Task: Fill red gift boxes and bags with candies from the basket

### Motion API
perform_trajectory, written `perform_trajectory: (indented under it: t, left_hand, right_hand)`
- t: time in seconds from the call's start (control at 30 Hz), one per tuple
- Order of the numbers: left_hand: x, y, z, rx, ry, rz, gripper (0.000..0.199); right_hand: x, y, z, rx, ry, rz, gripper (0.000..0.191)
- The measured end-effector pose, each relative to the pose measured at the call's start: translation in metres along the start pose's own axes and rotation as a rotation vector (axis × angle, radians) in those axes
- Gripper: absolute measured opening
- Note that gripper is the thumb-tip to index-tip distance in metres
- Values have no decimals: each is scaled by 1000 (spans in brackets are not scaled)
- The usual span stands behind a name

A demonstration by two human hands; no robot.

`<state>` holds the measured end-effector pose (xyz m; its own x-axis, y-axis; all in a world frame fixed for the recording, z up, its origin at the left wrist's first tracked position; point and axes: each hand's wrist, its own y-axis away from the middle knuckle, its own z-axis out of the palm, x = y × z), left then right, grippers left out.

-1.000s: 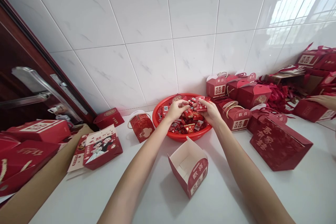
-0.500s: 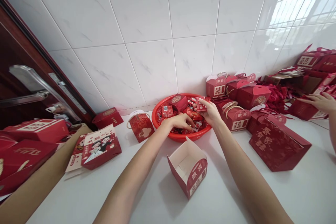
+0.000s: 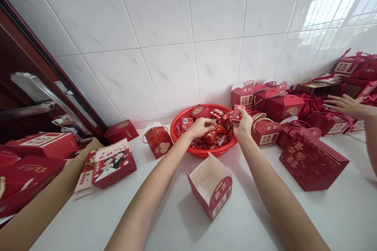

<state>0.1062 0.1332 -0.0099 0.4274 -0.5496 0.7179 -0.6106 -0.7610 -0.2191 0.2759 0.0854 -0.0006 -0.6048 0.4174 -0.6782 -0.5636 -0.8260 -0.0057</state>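
Observation:
My right hand [image 3: 244,126] is closed around small red candy packets [image 3: 238,113], held at the right rim of a red plastic basket [image 3: 177,138]. Over the middle of that basket, my left hand [image 3: 202,128] has its fingers bent together at the wrapped candies [image 3: 209,138]; whether a candy sits between the fingertips is hidden. A small red box with a closed top [image 3: 200,111] lies among the candies at the back. Between my forearms stands an open-topped red gift box [image 3: 220,200] with white inner walls, nothing visible inside it.
Closed gift boxes with rope handles [image 3: 266,132] cluster to the right, beside a larger red box [image 3: 313,160]. Left are a small rope-handled box [image 3: 159,142] and a box with a printed couple [image 3: 114,164]. Another person's hand [image 3: 344,106] and another's forearm [image 3: 55,194] reach in.
My right hand has moved right with the candy packets, turning palm up. My left hand has risen slightly from the candies. The other person's hand at right has lifted off a box.

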Motion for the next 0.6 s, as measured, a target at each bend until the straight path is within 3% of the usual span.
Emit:
perform_trajectory:
  t: [0.13,0.37,0.53,0.6]
  left_hand:
    - [1,0,0,0,68,63,22]
    - [9,-3,7,-120,-181,18,25]
    - [29,-20,26,-214,-293,10,5]
    - [35,-28,37,-255,-301,-1,12]
  right_hand:
    - [2,-3,-2,50,-32,-68,15]
    - [6,-11,-7,112,-82,-208,22]
    - [5,-12,-7,135,-95,-176,18]
    - [5,-12,-7,129,-93,-163,18]
